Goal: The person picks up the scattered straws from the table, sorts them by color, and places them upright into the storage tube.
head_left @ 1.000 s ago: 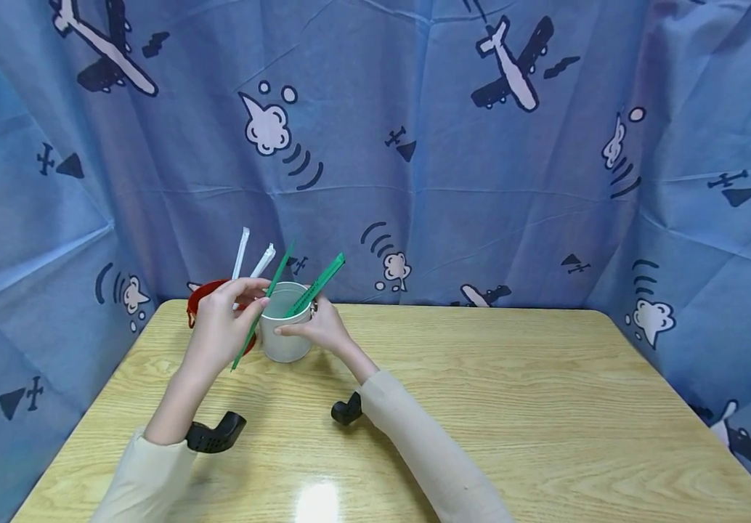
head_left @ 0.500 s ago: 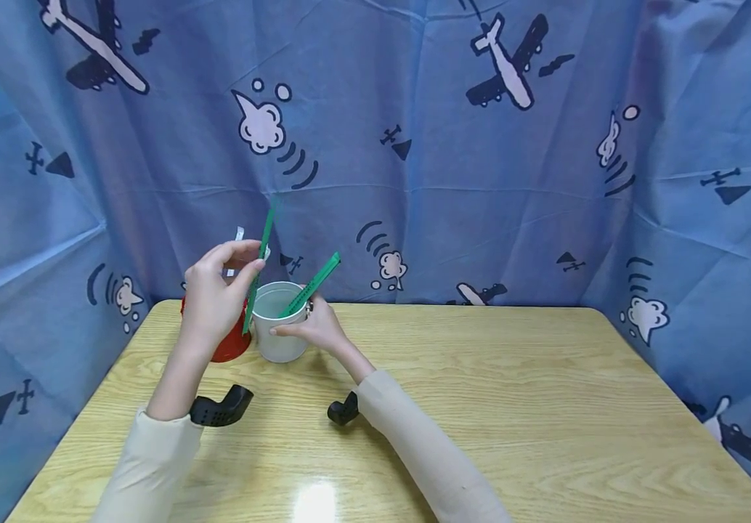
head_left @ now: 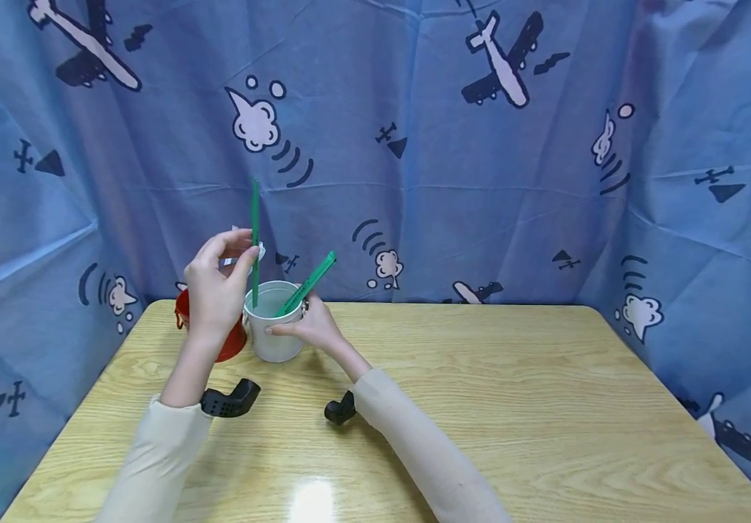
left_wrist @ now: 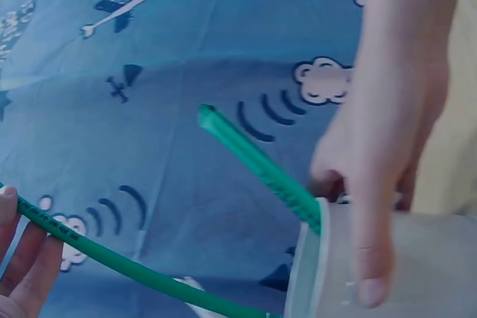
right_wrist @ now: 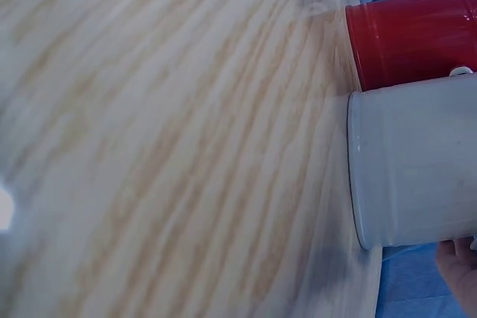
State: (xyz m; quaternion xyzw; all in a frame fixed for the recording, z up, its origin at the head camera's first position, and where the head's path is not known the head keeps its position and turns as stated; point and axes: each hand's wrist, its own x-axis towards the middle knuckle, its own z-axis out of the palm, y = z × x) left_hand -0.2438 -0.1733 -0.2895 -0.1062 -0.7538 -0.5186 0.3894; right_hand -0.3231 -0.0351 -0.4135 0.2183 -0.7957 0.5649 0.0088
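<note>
My left hand [head_left: 215, 290] pinches a slim green wrapped straw [head_left: 255, 211] between thumb and fingers. The straw stands upright, its lower end at the mouth of a white bucket [head_left: 274, 340]. In the left wrist view, this straw [left_wrist: 141, 272] bows slightly and shows dark print. Another green wrapped straw [head_left: 310, 282] leans to the right inside the bucket. My right hand [head_left: 315, 325] grips the bucket from the right, thumb [left_wrist: 373, 258] across its near wall and fingers behind. In the right wrist view, the white bucket [right_wrist: 417, 165] stands upright on the table.
A red bucket [head_left: 233, 343] stands just left of the white one, partly hidden by my left hand. White wrapped straws [head_left: 261, 250] show behind that hand. The wooden table [head_left: 480, 407] stretches right and forward, backed by a blue airplane-print curtain [head_left: 349, 145].
My left hand has lifted the green straw and turned it from slanted to upright, bringing its lower end to the white bucket. My right hand keeps holding the bucket.
</note>
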